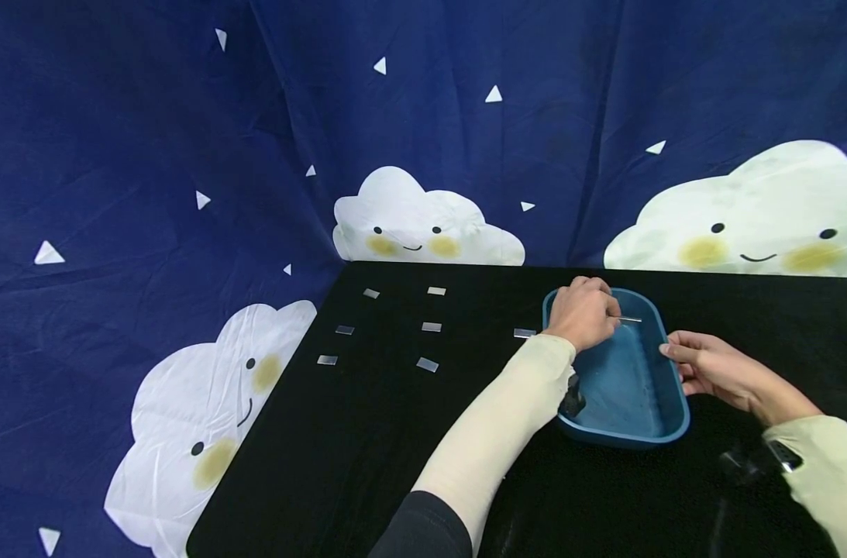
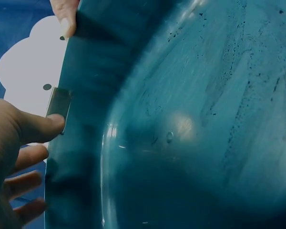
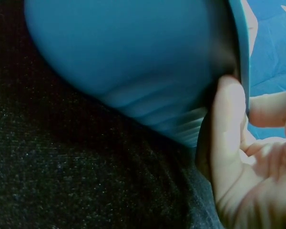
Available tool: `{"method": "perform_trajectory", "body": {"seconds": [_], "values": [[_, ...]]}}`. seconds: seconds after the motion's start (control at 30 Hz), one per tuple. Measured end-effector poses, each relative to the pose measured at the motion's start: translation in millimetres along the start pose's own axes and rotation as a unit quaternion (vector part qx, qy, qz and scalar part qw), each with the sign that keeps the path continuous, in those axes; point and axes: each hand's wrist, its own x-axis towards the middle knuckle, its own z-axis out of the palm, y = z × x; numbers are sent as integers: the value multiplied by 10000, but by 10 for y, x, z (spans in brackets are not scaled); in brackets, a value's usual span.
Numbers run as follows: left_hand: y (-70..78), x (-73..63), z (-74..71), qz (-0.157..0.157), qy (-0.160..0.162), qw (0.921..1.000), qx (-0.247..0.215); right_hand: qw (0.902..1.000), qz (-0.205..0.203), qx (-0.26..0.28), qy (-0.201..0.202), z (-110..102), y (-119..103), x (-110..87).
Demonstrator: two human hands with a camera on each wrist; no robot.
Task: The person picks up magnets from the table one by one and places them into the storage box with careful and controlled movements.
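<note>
My left hand [image 1: 583, 312] is over the far left part of a blue plastic basin [image 1: 673, 387]. It pinches a small thin glass-like plate [image 1: 630, 318] between thumb and fingers; in the left wrist view the thumb lies on the plate's [image 2: 61, 101] lower part, in front of the basin's wall. On the basin's right side my right hand [image 1: 719, 368] grips the rim, fingers on the outside. The right wrist view has the thumb and a finger [image 3: 227, 114] on either side of that rim. The basin's inside is wet-looking, with dark specks.
Several similar small plates lie spaced in rows on the black table [image 1: 311, 465] left of the basin, one plate [image 1: 524, 333] close to its left side. A blue curtain [image 1: 423, 124] with white clouds hangs behind the table and along its left.
</note>
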Motion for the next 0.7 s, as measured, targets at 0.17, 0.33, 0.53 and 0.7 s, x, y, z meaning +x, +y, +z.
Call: {"method": "perform_trajectory", "body": {"seconds": [0.17,0.33,0.53,0.7], "values": [[63,24,1,-177,-367,9979,-501,9999,55,-60,151,24,-8,-6],[99,60,30,-260,-469,9971,-537,9997,112,-29,214,44,-14,-11],[116,104,56,-313,-618,9966,-444,9998,63,26,164,26,-9,-20],[114,129,92,-596,-625,9958,-320,9999,43,55,128,32,-11,-25]]}}
